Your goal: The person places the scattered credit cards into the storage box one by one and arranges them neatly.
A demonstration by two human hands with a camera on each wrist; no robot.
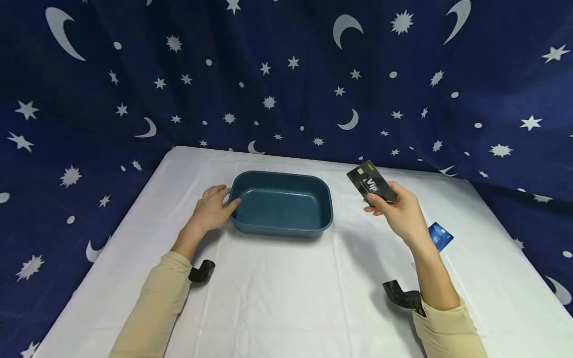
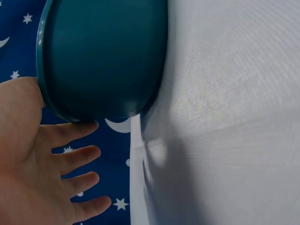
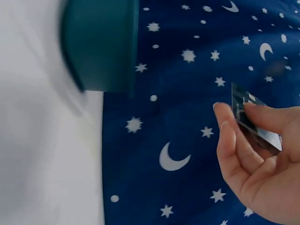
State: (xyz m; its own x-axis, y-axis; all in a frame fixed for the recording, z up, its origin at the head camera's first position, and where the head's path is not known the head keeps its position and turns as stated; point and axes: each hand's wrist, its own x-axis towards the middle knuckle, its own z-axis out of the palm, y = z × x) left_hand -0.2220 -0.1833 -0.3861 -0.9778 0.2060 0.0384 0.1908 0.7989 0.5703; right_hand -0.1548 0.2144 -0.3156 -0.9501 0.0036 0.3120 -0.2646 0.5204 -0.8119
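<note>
My right grip [image 1: 400, 211] has the black card [image 1: 368, 180] pinched at its near end, thumb across the printed face, fingers behind; the far end, w/ chip & yellow LOGO print, sticks out free. Card's up in the air over the table [image 1: 277, 288], R of the blue-green bin [image 1: 277, 230] & apart from it. My left grip [image 1: 212, 208] nips the bin's L end, thumb over the rim, index agst the outer wall, other fingers spread off it. Handling-wise: card's prob. thin plastic, v. light, stiff w/ a bit of spring, not really fragile tho a hard bend might crease it. Glossy face = slick, so a loose pinch cd let it swivel, esp. held by one end; best hold is thumb vs. fingers flat on both faces, or by the long edges, mod. squeeze. Bin looks like moulded plastic, prob. light, rigid & smooth, easy to shove, so hold it by the rim at a short end. Blue card [image 1: 440, 236] lies on the table by my right forearm [image 1: 431, 271], partly hidden; being flat, it'd need a nail under an edge.
</note>
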